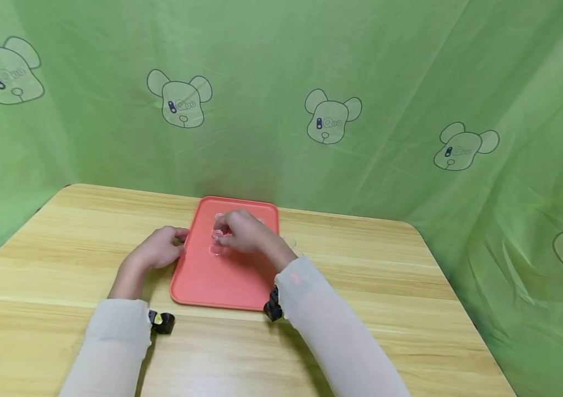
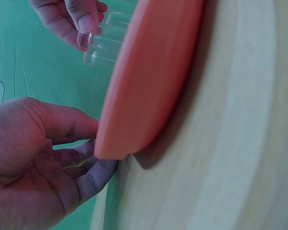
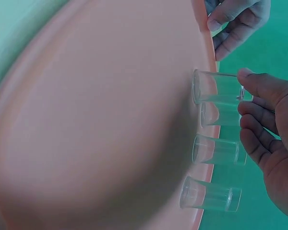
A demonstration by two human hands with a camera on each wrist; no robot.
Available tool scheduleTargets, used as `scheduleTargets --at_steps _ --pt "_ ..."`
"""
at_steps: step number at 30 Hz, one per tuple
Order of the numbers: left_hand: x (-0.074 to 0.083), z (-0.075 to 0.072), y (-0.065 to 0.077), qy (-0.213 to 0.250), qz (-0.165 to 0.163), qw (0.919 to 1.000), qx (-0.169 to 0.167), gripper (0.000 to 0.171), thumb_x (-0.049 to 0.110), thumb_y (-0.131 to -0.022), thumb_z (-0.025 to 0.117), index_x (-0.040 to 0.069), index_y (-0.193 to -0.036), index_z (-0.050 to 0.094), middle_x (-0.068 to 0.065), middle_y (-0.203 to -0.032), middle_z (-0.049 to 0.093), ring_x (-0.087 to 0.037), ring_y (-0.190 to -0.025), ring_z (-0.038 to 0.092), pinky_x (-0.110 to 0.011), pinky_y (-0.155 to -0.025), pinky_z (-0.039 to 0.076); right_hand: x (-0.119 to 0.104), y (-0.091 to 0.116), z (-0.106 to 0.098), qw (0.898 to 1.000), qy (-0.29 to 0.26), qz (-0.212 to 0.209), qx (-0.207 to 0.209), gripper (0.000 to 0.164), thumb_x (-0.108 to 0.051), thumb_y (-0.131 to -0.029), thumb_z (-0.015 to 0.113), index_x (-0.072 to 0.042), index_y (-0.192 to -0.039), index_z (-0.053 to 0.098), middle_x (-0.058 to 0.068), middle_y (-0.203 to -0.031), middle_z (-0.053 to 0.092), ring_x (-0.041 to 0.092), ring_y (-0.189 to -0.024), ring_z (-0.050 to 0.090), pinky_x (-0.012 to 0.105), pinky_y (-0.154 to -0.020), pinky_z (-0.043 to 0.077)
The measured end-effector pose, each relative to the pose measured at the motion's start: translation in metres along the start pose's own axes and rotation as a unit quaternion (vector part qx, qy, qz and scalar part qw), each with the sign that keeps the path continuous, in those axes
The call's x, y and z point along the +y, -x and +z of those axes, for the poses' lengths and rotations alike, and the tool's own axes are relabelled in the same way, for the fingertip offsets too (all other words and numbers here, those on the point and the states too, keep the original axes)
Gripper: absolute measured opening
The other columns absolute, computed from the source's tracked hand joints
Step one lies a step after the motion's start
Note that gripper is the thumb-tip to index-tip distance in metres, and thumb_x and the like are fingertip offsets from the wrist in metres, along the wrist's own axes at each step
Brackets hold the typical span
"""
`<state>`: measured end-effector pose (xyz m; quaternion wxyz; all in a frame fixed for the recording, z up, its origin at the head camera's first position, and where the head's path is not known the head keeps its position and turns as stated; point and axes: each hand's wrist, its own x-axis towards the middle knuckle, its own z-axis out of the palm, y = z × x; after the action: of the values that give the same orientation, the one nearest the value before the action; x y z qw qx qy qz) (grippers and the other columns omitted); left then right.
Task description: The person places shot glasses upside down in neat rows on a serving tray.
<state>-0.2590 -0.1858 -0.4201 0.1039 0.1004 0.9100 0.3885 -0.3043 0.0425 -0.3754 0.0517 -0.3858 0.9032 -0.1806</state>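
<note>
My right hand is pinching a clear cup by its rim, body hanging below thumb and fingers over the red tray; left hand, fingers loose, is touching the tray's edge.

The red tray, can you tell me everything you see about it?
The red tray is a rectangle with rounded corners and a low raised rim, and looks like smooth plastic. It lies flat on the wooden table, rim side up. Small clear cups stand on it, and the left hand touches its left edge.
</note>
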Motion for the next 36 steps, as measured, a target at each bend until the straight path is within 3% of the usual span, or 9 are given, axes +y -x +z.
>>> scheduleTargets --at_steps 7,13,25,36 --pt "0.001 0.000 0.000 -0.004 0.004 1.0000 0.000 0.054 -0.002 -0.093 0.048 -0.009 -0.147 0.048 -0.027 -0.136 0.060 -0.023 -0.084 0.059 -0.034 -0.077 0.047 0.001 0.003 -0.004 1.000 -0.017 -0.002 0.008 0.006 -0.016 -0.095 0.074 -0.011 -0.097 0.074 -0.003 -0.089 0.067 0.014 -0.087 0.059 0.022 -0.079 0.045" --pt "0.001 0.000 0.000 0.003 0.000 1.0000 -0.002 0.055 -0.002 -0.093 0.048 -0.009 -0.147 0.047 -0.026 -0.136 0.060 -0.023 -0.083 0.057 -0.034 -0.076 0.047 0.005 0.014 -0.020 0.999 -0.021 0.009 0.024 0.032 -0.018 -0.095 0.074 -0.002 -0.122 0.074 0.006 -0.107 0.074 0.020 -0.094 0.065 0.028 -0.083 0.051" --pt "0.002 -0.001 0.001 0.001 0.000 1.0000 -0.003 0.055 -0.002 -0.093 0.048 -0.009 -0.147 0.048 -0.025 -0.133 0.063 -0.024 -0.088 0.060 -0.034 -0.079 0.048 0.027 0.038 -0.049 0.999 -0.013 0.011 0.048 0.032 -0.016 -0.093 0.075 0.002 -0.119 0.074 0.015 -0.107 0.074 0.020 -0.093 0.065 0.030 -0.083 0.054" --pt "0.002 0.000 0.001 0.005 -0.005 1.0000 -0.003 0.054 -0.002 -0.094 0.048 -0.008 -0.148 0.047 -0.025 -0.133 0.062 -0.026 -0.097 0.061 -0.038 -0.086 0.048 0.056 0.075 -0.064 0.998 0.010 0.016 0.059 0.033 -0.020 -0.094 0.075 0.002 -0.118 0.073 0.015 -0.107 0.073 0.026 -0.097 0.068 0.037 -0.087 0.056"
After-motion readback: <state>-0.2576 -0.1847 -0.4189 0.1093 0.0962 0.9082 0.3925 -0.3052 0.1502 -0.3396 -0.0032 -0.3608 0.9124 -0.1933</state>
